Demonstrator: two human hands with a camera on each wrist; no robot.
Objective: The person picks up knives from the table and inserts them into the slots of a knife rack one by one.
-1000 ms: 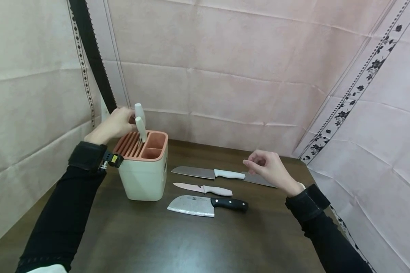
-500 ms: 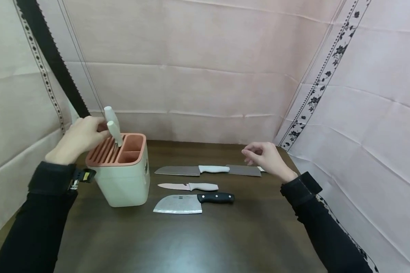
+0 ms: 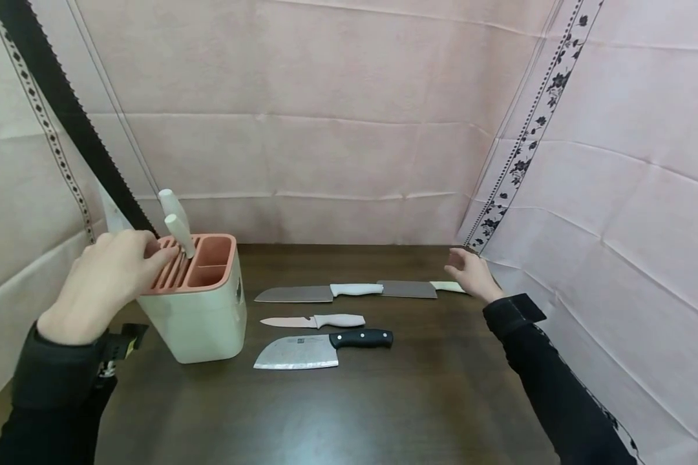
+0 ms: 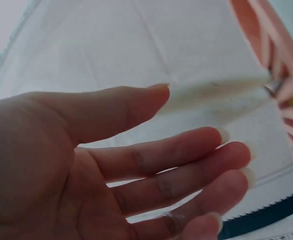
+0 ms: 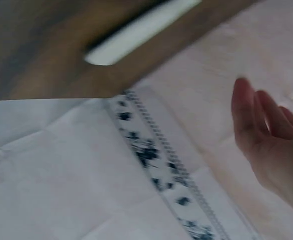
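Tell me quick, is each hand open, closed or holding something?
Left hand: open, holding nothing, by the knife block.
Right hand: open, holding nothing, near a pale knife handle.

Head view: moderate, diffuse light; pale glare on near tabletop (image 3: 320,433); detail fairly crisp. Left wrist view: dim; left hand (image 4: 89,175) shaded against brighter cloth (image 4: 111,45); knife handle (image 4: 221,91) out of focus. Right wrist view: dim, soft; pale cleaver handle (image 5: 142,36) smeared, possibly by motion.

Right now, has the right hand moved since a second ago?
Yes, rightward: against the rightmost knife, the right hand went from over the blade to beside the handle.
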